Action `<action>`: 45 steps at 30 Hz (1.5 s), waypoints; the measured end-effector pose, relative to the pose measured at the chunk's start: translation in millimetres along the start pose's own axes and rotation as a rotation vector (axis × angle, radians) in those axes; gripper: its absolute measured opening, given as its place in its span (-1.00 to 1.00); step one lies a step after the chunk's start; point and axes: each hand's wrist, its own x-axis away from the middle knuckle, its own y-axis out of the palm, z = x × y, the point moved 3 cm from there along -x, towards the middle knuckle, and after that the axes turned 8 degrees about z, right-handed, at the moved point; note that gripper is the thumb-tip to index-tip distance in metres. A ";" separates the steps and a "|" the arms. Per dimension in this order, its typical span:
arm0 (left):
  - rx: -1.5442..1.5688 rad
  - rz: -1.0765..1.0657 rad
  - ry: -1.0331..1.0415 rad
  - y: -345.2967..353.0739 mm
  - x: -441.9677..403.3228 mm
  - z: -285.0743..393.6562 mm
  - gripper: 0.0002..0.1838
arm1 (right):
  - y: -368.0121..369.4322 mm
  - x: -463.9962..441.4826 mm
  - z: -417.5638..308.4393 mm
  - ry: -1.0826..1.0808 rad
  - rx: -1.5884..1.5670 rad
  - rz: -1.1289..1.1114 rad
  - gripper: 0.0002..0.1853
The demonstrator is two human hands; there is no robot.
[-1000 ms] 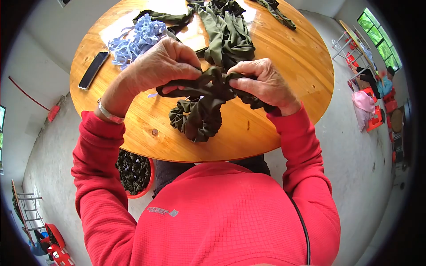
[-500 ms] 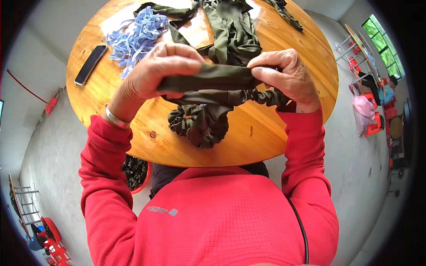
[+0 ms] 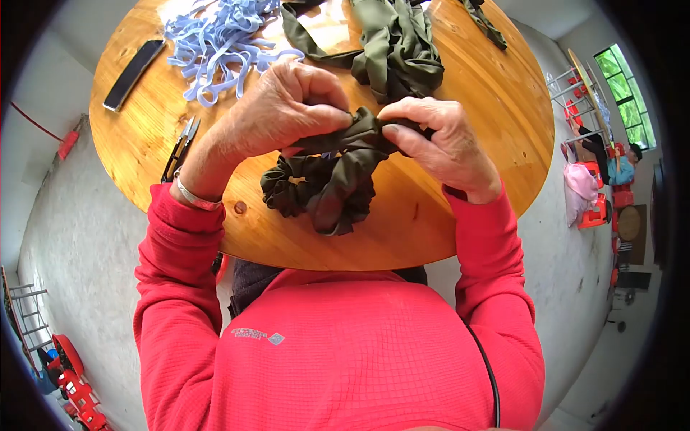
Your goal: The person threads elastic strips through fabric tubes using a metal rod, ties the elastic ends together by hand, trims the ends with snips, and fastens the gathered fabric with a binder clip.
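"Pinching dark green cloth, the left hand stood first in the head view. Grip: closed, thumb against fingers, cloth caught between."

"And the right hand?"

"Grip: also closed, thumb and forefinger on the same cloth, just beside the left."

"Position of that cloth?"

"Between the two hands, over the near half of the round wooden surface. A twisted length ran down toward a gathered green bundle; whether the two were joined could not be told."

"What else lay there?"

"One tangle of pale blue strips, beyond the left hand. One dark phone, left of the tangle. One pair of snips, blades pointing away, just beside the left wrist. One heap of green fabric, beyond both hands. One narrow green strip, near the far right edge."

"Clothing and surroundings?"

"One red long-sleeved top; one bracelet, left wrist. At far right, one person in light blue, near a pink bag."
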 end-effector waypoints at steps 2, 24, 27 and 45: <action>0.016 0.012 -0.025 2.4 3.7 7.9 -0.98 | -3.2 -0.6 -8.5 -0.125 0.081 0.034 -0.84; 0.180 -0.009 -0.095 6.5 0.0 -7.2 -0.92 | 4.9 3.6 4.5 0.081 -0.059 0.014 -0.86; 0.339 -0.007 -0.091 9.4 2.3 -5.9 -0.92 | 2.8 1.6 0.1 -0.170 0.228 0.120 -0.83; 0.160 0.007 -0.088 14.2 6.1 -2.1 -0.90 | -26.6 5.8 4.6 0.194 -0.084 -0.117 -0.84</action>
